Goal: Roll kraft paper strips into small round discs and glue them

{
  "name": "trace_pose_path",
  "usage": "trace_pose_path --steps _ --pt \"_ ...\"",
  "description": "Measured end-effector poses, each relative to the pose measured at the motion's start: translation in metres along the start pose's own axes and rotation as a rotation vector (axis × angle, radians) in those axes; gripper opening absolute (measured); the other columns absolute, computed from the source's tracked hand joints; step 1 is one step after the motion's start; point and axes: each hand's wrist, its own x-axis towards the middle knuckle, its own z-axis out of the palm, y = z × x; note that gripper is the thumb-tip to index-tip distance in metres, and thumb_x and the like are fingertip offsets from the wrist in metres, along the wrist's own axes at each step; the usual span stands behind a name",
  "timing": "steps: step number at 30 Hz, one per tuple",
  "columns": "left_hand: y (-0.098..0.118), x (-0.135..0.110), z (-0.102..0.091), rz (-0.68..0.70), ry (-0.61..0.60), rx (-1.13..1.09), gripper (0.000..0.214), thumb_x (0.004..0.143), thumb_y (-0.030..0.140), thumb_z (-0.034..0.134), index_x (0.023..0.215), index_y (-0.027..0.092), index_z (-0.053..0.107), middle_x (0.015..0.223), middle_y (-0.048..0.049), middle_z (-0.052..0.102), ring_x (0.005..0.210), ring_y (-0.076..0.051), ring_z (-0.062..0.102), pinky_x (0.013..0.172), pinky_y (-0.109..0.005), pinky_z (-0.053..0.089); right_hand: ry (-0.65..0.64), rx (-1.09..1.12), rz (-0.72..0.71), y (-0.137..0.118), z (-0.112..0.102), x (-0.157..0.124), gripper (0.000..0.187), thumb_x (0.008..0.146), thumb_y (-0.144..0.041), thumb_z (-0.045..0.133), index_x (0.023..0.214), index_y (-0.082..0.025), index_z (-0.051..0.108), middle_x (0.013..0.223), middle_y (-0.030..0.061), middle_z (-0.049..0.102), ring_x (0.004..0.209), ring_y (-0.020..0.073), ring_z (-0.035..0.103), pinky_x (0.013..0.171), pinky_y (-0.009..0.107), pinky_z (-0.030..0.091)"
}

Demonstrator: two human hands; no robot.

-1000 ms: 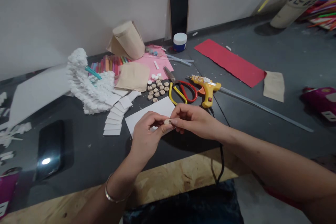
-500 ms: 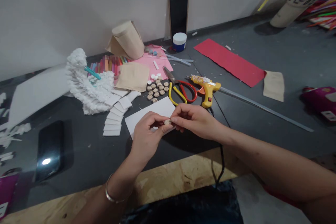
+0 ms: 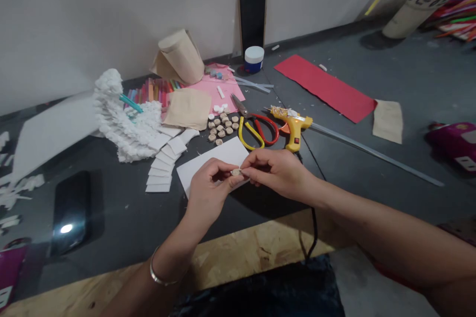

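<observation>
Both hands meet over a white card [image 3: 219, 157] near the table's front edge. My left hand [image 3: 208, 193] and my right hand [image 3: 275, 171] pinch one small round beige roll [image 3: 235, 172] between their fingertips. A cluster of several similar small rolls [image 3: 222, 128] lies just beyond the card. Right of the rolls lie yellow and red scissors [image 3: 256, 129], with a yellow glue gun [image 3: 293, 126] beside them, its black cord running past my right wrist.
A white fringed paper shape [image 3: 122, 116] and fanned white strips [image 3: 163, 163] lie at left, a black phone [image 3: 70, 210] further left. Beige paper [image 3: 188, 106], a paper roll [image 3: 182, 55], pink sheet, red sheet [image 3: 327, 88], a jar [image 3: 255, 58] and an upright phone [image 3: 253, 17] stand behind.
</observation>
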Motion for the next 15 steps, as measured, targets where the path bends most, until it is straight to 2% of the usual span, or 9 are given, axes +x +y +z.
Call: trace_pose_path --steps 6,15 --pt "-0.0031 0.0001 0.0002 -0.03 -0.006 -0.032 0.019 0.07 0.033 0.08 0.076 0.019 0.068 0.069 0.0015 0.06 0.063 -0.011 0.054 0.058 -0.023 0.043 -0.003 0.029 -0.034 -0.0013 0.0022 -0.0009 0.008 0.085 -0.025 0.064 0.085 -0.018 0.067 0.066 -0.0027 0.065 0.058 0.009 0.058 0.056 0.021 0.044" --pt "-0.0034 0.0011 0.0002 -0.119 -0.145 -0.25 0.034 0.061 0.032 0.085 0.07 0.018 0.055 0.064 0.0039 0.058 0.059 -0.01 0.053 0.056 -0.022 0.043 -0.133 0.324 0.045 0.0015 0.0021 0.0018 0.015 0.084 -0.033 0.067 0.086 -0.018 0.067 0.071 -0.0008 0.068 0.062 0.0099 0.063 0.058 0.022 0.052"
